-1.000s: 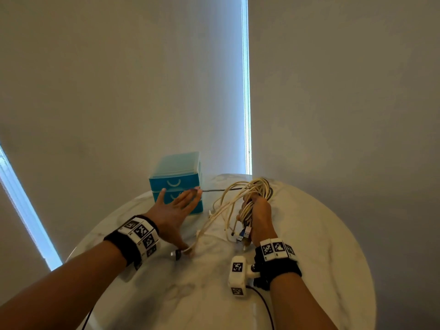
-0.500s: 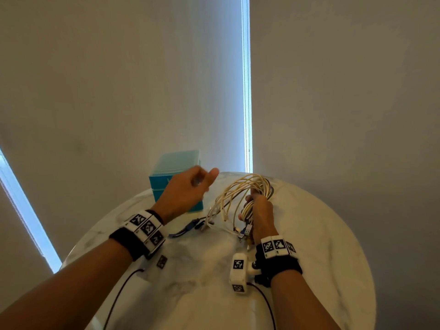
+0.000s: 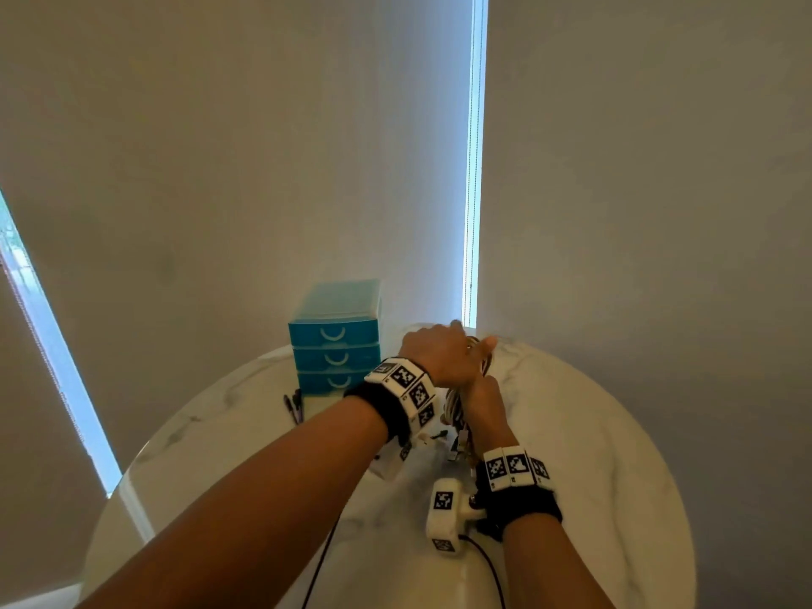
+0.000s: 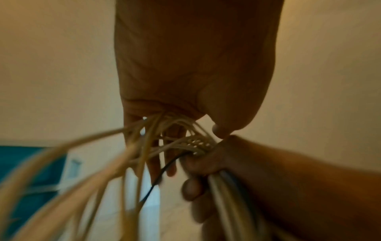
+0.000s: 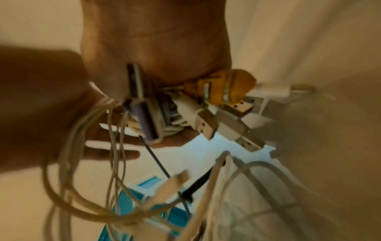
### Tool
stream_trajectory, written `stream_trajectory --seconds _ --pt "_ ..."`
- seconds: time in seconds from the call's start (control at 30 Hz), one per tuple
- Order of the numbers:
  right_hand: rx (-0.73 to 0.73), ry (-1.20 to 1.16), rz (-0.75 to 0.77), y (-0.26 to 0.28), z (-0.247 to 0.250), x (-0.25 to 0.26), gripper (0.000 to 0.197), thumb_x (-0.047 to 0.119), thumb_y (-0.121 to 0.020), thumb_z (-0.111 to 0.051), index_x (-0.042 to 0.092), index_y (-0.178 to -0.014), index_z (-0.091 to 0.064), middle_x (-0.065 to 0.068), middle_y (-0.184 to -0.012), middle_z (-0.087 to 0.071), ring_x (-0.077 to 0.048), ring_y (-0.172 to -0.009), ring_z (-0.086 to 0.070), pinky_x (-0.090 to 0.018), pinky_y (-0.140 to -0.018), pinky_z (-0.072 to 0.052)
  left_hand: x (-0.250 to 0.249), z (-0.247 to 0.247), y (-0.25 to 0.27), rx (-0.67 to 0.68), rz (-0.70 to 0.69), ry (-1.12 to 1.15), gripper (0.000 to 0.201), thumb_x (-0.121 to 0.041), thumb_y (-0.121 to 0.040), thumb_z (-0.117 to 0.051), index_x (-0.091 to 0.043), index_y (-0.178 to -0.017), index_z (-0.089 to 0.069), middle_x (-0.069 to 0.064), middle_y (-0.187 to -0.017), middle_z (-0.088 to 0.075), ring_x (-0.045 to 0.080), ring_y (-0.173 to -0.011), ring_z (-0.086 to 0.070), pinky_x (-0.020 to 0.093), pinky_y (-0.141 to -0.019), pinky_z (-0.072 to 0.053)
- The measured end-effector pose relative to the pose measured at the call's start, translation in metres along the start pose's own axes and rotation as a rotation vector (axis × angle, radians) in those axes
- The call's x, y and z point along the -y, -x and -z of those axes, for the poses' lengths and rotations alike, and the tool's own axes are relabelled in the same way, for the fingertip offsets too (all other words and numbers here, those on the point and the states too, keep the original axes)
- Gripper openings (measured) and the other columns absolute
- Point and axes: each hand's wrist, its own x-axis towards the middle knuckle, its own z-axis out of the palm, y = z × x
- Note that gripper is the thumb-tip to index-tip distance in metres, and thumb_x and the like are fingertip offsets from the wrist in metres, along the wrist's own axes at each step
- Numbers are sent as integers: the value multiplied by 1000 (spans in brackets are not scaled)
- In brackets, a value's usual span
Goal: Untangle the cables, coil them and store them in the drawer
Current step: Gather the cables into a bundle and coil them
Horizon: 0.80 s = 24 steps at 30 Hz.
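While right hand grips cables | left hand crossed over (earlier apart), fingers threaded through loops

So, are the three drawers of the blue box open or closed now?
Closed. In the head view all three fronts of the blue drawer box sit flush, one above another, none pulled out.

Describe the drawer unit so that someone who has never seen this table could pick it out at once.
On the round white marble table, look to the far left edge, near the wall. The drawer unit stands there upright, left of the left hand: a small blue plastic box of three stacked drawers, all shut, each with a white curved handle. Nothing else on the table is blue.
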Motion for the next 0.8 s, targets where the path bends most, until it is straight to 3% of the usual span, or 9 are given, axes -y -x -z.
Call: stream_trajectory --seconds 0.07,0.17,0.23,0.33,0.4,0.47,0.5,0.6,0.8 --pt "-27 1 -46 -3 4 1 31 2 -107 -53 6 -77 -56 -13 -67 -58 -18 -49 -65 -25 -43 -53 14 -7 -2 20 34 92 94 -87 -98 -20 -11 -136 -61 11 -119 -75 27 -103 -72 42 -88 -54" --pt "32 -91 -85 -2 -1 3 21 8 -107 -54 6 -88 -63 -20 -84 -63 -37 -75 -69 -34 -54 -60 27 -8 0 77 91 178 97 -93 -91 -25 -11 -97 -77 2 -81 -77 19 -77 -73 35 -79 -55" --pt "39 -171 -117 -1 -3 3 20 15 -108 -57 3 -96 -68 -17 -79 -63 -32 -67 -66 -34 -49 -57 31 -2 2 151 154 247 94 -98 -84 -34 -13 -84 -75 -1 -75 -74 16 -75 -71 32 -76 -54" --pt "41 -290 -156 -1 -5 -2 29 24 -106 -57 0 -95 -68 -13 -69 -61 -28 -57 -60 -36 -52 -53 37 5 4 233 179 266 94 -101 -78 -39 -12 -84 -70 2 -80 -71 17 -76 -68 30 -68 -51" --pt "35 -332 -155 -2 -6 -5 36 30 -106 -55 -2 -98 -69 -12 -62 -58 -28 -54 -58 -35 -53 -53 47 5 7 268 144 354 91 -95 -82 -45 -8 -86 -69 4 -78 -75 20 -74 -74 33 -72 -59" --pt "38 -375 -167 -3 -5 -6 40 38 -106 -55 1 -96 -70 -10 -63 -58 -26 -55 -57 -34 -54 -52 58 1 12 277 74 656 80 -81 -87 -61 -3 -94 -73 2 -72 -75 21 -71 -77 38 -80 -67" --pt "56 -403 -181 -3 -4 -6 40 40 -106 -57 4 -94 -69 -9 -65 -58 -24 -56 -56 -33 -53 -52 62 0 17 266 41 819 70 -72 -91 -66 -2 -95 -74 0 -68 -70 19 -64 -72 34 -76 -66" --pt "217 -428 -236 1 -3 -3 38 37 -108 -53 9 -86 -65 -5 -60 -57 -19 -48 -53 -27 -47 -46 69 -10 30 198 16 1168 55 -60 -97 -67 -5 -98 -73 -3 -66 -52 9 -53 -42 20 -50 -41" --pt "526 -331 -337 7 -5 -3 40 35 -110 -48 12 -81 -61 -2 -61 -55 -13 -44 -49 -23 -38 -42 90 -27 35 100 83 1263 53 -54 -103 -63 -4 -91 -76 -4 -59 -36 7 -46 -26 18 -42 -22"
